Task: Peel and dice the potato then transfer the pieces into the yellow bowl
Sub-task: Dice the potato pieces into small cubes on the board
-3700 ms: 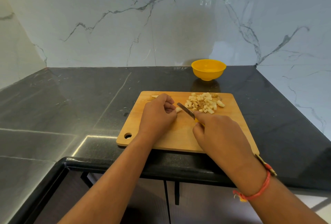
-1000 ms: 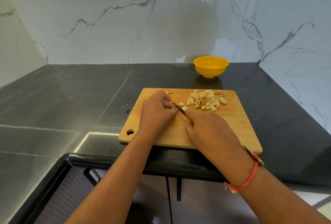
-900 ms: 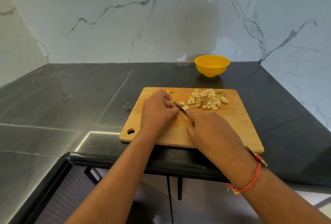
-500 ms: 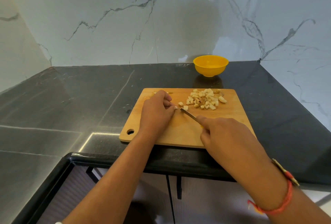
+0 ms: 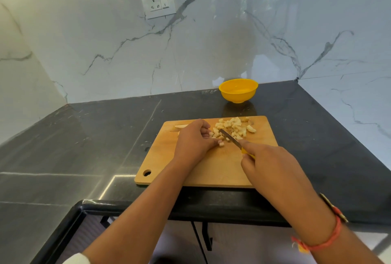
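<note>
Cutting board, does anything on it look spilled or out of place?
No pieces lie on the counter. One long potato strip lies alone at the far left of the cutting board, apart from the diced pile by the knife in the right hand.

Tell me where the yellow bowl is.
In the head view the yellow bowl stands right of centre on the counter by the marble wall, just beyond the cutting board's far edge.

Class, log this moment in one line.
stage: dicing | right hand: holds knife | left hand: beside potato pieces | yellow bowl: looks empty
</note>
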A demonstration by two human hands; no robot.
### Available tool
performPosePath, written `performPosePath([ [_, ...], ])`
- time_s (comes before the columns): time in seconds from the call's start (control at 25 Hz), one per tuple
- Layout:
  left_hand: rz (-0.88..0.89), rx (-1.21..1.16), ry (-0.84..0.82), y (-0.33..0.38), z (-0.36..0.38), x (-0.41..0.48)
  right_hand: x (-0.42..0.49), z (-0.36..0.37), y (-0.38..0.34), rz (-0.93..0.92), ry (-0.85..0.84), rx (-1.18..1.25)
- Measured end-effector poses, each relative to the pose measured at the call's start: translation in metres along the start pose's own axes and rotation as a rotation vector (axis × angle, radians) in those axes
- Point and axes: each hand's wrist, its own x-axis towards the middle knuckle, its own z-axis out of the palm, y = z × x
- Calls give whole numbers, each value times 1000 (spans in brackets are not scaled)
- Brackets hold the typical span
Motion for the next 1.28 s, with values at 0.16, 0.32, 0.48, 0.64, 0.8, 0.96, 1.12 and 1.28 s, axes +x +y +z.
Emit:
performPosePath([
  [0.16,-13,-7,23,8,14,3,1,-2,5,7,30,-21],
  [0.32,-13,-62,-18,-1,-4,1,3,7,-3,-26,60,22],
  [0.48,-9,122,160,-30,-40,10,16,27,-21,-96,82,43],
  [0.64,-28,314,80,-57,-56,30,34,43,-31,-105,100,5],
  [0.8,-5,392,-51,-56,-61,52,35,50,-27,-81,107,35],
  [0.96,27,492,-101,-55,-61,67,33,53,-25,-75,140,15],
  [1.12,129,581,-123,-59,-61,71,33,55,-25,-71,148,-15],
  [1.28,238,713,-157,-59,-61,69,33,55,-26,-66,150,-18],
])
